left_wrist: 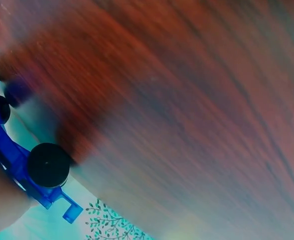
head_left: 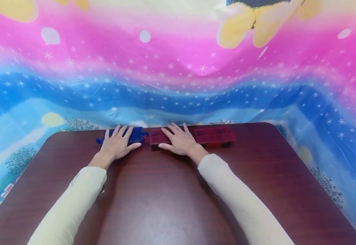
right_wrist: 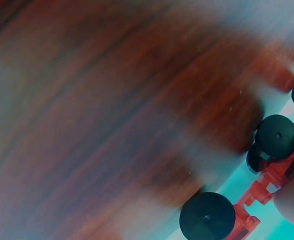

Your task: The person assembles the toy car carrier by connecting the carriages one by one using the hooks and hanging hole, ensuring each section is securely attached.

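Three translucent toy wagons stand in a row at the table's far edge: a blue wagon (head_left: pixel 138 133) on the left, a red wagon (head_left: pixel 157 136) in the middle and another red wagon (head_left: pixel 214 134) on the right. My left hand (head_left: pixel 115 144) rests over the blue one, its fingers straight and spread. Spread over the middle red one lies my right hand (head_left: pixel 181 141). A black wheel (left_wrist: pixel 48 165) and a blue hook show in the left wrist view. Black wheels (right_wrist: pixel 277 137) on red frames appear in the right wrist view. Hands hide parts of both wagons.
The dark brown wooden table (head_left: pixel 153 197) has rounded far corners. Behind it and along its sides hangs a colourful cloth (head_left: pixel 171 61) with snowflakes, close to the far edge where the wagons stand.
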The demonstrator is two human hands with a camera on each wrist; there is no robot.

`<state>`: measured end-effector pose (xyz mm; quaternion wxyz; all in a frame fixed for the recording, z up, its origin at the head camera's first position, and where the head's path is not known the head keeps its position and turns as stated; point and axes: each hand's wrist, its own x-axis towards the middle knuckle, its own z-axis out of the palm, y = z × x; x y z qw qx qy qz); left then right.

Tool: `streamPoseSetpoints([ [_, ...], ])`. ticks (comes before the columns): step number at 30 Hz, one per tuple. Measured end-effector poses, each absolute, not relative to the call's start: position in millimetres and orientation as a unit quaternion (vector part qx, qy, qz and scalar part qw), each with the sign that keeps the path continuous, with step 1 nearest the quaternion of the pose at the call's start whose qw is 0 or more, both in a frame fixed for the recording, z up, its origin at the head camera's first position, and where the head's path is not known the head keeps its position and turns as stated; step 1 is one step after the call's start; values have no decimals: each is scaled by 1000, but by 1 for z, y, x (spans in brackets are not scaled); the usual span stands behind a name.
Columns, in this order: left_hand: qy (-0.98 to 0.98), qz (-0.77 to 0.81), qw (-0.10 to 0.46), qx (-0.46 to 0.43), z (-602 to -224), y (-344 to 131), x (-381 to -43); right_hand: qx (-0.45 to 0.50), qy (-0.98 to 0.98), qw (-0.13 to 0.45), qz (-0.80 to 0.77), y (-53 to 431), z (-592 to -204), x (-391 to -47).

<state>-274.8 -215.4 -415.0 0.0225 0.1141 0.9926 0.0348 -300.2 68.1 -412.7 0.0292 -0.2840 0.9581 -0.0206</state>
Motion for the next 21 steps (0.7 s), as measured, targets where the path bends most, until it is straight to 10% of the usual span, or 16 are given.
streamPoseSetpoints([
  [21, 986, 56, 5, 154, -417, -234, -268, -275, 961, 24, -10, 69, -417, -304],
])
